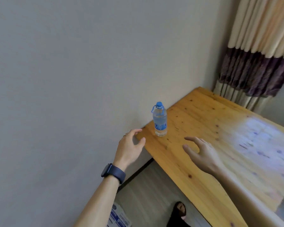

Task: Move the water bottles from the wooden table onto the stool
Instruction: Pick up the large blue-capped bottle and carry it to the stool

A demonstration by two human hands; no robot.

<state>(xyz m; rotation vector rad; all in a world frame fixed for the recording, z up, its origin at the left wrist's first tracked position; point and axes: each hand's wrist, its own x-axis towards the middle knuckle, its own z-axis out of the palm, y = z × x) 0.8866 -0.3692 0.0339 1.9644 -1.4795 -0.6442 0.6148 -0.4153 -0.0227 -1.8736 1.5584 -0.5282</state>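
One clear water bottle (160, 120) with a blue cap and blue label stands upright near the left corner of the wooden table (203, 128), close to the wall. My left hand (130, 145) hovers just left of the table corner, fingers relaxed and apart, holding nothing. It wears a dark watch at the wrist. My right hand (201, 153) is over the tabletop, a short way in front and to the right of the bottle, fingers spread and empty. Neither hand touches the bottle. No stool is in view.
A grey wall (72, 79) runs along the table's left side. A cream and purple curtain (261, 54) hangs beyond the far end. Below the table edge lie a blue-printed pack (119, 217) and a dark slipper (179, 213) on the floor.
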